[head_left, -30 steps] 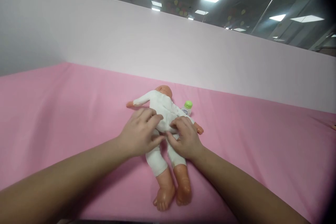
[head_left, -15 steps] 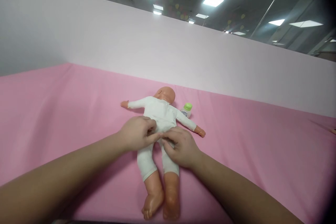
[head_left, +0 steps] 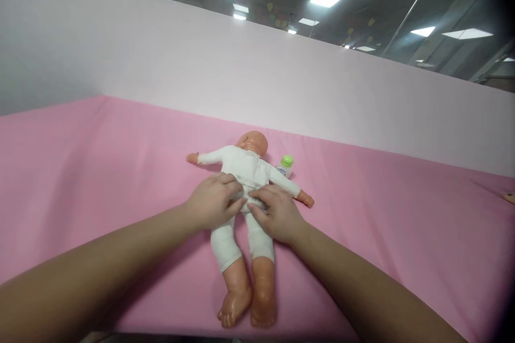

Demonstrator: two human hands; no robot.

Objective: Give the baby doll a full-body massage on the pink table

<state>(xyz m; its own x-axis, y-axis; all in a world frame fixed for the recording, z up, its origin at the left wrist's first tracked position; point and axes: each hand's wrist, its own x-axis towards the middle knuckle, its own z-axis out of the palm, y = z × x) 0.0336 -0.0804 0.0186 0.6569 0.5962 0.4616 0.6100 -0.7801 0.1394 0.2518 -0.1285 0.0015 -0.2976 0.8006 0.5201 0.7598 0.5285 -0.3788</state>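
A baby doll point(head_left: 245, 163) in a white fabric suit lies stretched out on a pink sheet, arms spread and bare lower legs toward me. Its face is not visible. My left hand point(head_left: 217, 198) rests on the left side of the doll's lower trunk, fingers bent over the cloth and thumb apart. On the right side of the same area lies my right hand point(head_left: 279, 211), its fingers slightly curved and its thumb apart. Both thumbs point inward and nearly meet. Parts of the trunk are hidden under my hands.
Beside the doll's right-hand arm stands a small clear bottle point(head_left: 285, 166) with a green cap. The pink sheet point(head_left: 120, 161) covers the surface up to a pale wall point(head_left: 201, 69). Above the wall, glass shows ceiling lights. A small tan object point(head_left: 509, 196) sits at the right edge.
My fingers have loosened and spread on the doll's lower trunk, and my hands have moved slightly up and apart. Before, my thumbs and fingers met at the middle. The doll stays in place.
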